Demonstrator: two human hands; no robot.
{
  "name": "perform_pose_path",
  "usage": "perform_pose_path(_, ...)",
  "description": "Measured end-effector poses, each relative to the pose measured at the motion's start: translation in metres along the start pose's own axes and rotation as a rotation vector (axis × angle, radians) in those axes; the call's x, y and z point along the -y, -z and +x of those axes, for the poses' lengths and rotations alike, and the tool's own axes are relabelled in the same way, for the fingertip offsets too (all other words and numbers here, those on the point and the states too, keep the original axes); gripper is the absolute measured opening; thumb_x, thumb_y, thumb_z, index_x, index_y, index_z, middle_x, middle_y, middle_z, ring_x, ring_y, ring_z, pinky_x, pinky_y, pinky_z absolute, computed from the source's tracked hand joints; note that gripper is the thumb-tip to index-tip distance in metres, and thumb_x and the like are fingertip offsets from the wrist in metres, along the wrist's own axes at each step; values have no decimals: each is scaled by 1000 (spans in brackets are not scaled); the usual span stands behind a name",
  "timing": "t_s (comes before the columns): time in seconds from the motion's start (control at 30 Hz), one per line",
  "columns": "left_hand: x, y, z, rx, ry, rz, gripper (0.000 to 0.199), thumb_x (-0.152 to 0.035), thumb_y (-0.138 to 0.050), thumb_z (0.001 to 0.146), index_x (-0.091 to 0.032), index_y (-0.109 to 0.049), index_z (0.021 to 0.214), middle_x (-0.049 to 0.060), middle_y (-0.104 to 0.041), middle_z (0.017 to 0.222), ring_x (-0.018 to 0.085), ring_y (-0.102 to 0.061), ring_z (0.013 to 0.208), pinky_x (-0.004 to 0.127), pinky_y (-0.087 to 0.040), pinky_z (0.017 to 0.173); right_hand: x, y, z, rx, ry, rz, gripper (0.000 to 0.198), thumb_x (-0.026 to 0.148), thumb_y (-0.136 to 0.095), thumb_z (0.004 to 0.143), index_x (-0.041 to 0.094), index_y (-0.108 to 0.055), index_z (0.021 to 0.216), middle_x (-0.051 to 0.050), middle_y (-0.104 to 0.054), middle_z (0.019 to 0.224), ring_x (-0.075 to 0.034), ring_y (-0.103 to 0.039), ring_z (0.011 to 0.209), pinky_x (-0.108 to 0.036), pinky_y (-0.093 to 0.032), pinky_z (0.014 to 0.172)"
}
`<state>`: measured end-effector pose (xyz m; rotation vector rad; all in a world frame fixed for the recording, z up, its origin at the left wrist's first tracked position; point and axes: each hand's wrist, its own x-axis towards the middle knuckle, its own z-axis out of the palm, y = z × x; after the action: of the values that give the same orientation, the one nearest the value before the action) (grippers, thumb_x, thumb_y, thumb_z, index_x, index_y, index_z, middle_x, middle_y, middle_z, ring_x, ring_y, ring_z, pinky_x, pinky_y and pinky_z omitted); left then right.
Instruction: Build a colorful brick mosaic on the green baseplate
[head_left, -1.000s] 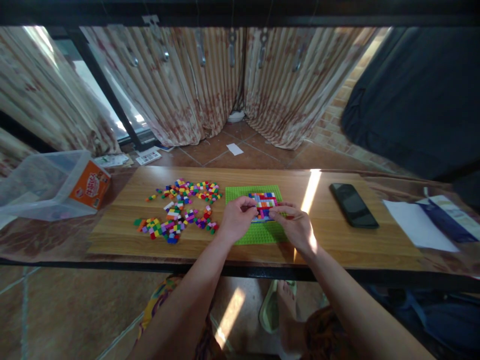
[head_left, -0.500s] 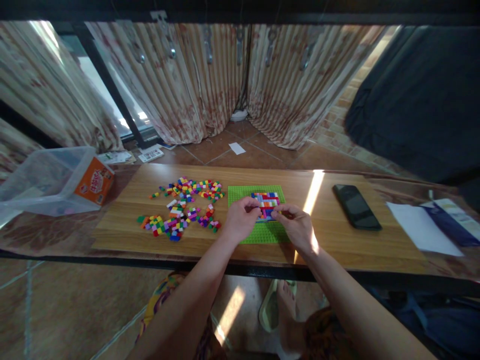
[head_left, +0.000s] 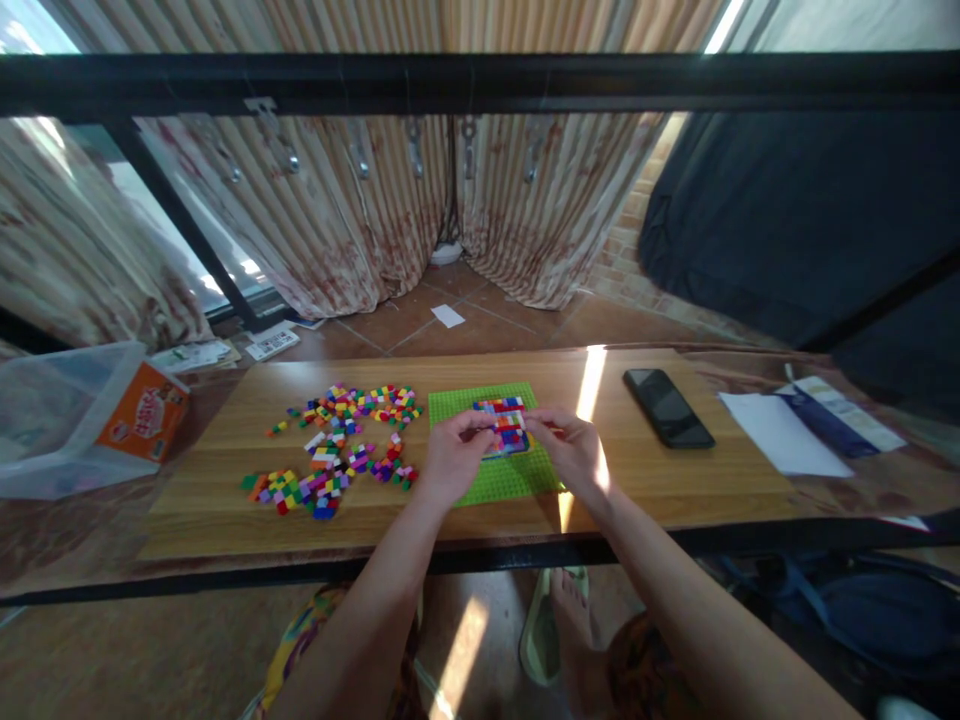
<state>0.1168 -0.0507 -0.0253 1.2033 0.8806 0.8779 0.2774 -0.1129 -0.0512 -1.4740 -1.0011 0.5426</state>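
A black phone (head_left: 667, 408) lies near white paper (head_left: 784, 434), curtains (head_left: 360, 235) hanging beyond.

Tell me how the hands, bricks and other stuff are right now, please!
Green baseplate: lying flat, partly covered
Brick block: assembled, over the baseplate
Left hand: curled at the block's left edge
Right hand: curled at the block's right edge
Loose bricks: scattered
Phone: face up, screen dark
Plastic box: open
Curtains: hanging in folds
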Motion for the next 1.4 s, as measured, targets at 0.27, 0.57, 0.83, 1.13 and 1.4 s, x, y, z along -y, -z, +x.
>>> perform_pose_path(0.27, -5, -6, -4, 91, 24, -70, 14, -21, -70, 75, -16, -70, 89, 2, -73, 76, 11, -66, 66, 28, -57, 71, 33, -7, -12, 192, 225, -92, 18, 33, -64, 88, 31, -77, 100, -4, -72, 107, -20, -67, 104, -38, -51, 97)
perform_pose_path(0.57, -9, -10, -8, 116, 80, -122, 16, -14, -69, 75, -14, -68, 91, 2, -73, 74, 11, -67, 61, 23, -55, 63, 30, -2, -14, 201, 209, -103, 14, 30, -64, 88, 28, -77, 94, -2, -73, 98, -17, -68, 92, -34, -53, 87)
perform_pose_path(0.83, -4, 2, 3, -64, -22, 57, 10, -18, -67, 79, -15, -70, 88, 2, -72, 78, 11, -65, 61, 25, -54, 62, 23, 22, -1, 132, 181, -303, 13, 33, -67, 84, 24, -77, 82, -2, -72, 82, -16, -63, 72, -32, -52, 70)
perform_pose_path(1.13, -4, 12, 3, -122, -139, 566, 13, -11, -62, 82, -15, -70, 91, 7, -76, 91, 18, -70, 80, 31, -55, 79, 18, 14, -2, 193, 149, -514, 12, 24, -66, 82, 25, -78, 82, -1, -75, 84, -18, -69, 76, -32, -54, 76)
perform_pose_path(1.4, -5, 12, 2, -63, -123, 657, 15, -13, -60, 85, -14, -70, 96, 9, -77, 95, 20, -72, 85, 32, -56, 82, 15, 8, -3, 144, 64, -473, 12, 26, -66, 80, 27, -78, 83, 1, -79, 87, -19, -73, 80, -33, -57, 81)
